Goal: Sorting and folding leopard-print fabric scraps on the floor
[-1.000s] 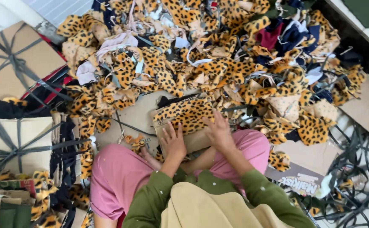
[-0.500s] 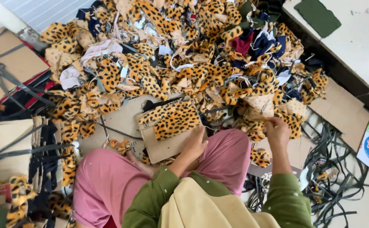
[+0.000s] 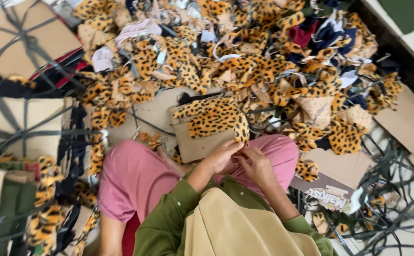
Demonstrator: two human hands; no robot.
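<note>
I sit cross-legged on the floor in pink trousers. A brown cardboard piece (image 3: 195,144) lies before my knees with leopard-print fabric pieces (image 3: 211,118) stacked on it. My left hand (image 3: 221,156) and my right hand (image 3: 255,163) are together at the cardboard's near right corner, both pinching a small leopard-print scrap (image 3: 241,130) that hangs over the stack's edge. A large heap of leopard-print scraps (image 3: 245,66) spreads beyond the cardboard.
Cardboard bundles tied with dark straps (image 3: 22,128) stand at the left. Flat cardboard sheets (image 3: 339,170) and loose dark strapping (image 3: 387,189) lie at the right. A white surface with a green cloth (image 3: 408,14) is at the top right.
My right hand came back from the heap at the right with a leopard-print scrap. Both hands now meet on it at the cardboard's corner.
</note>
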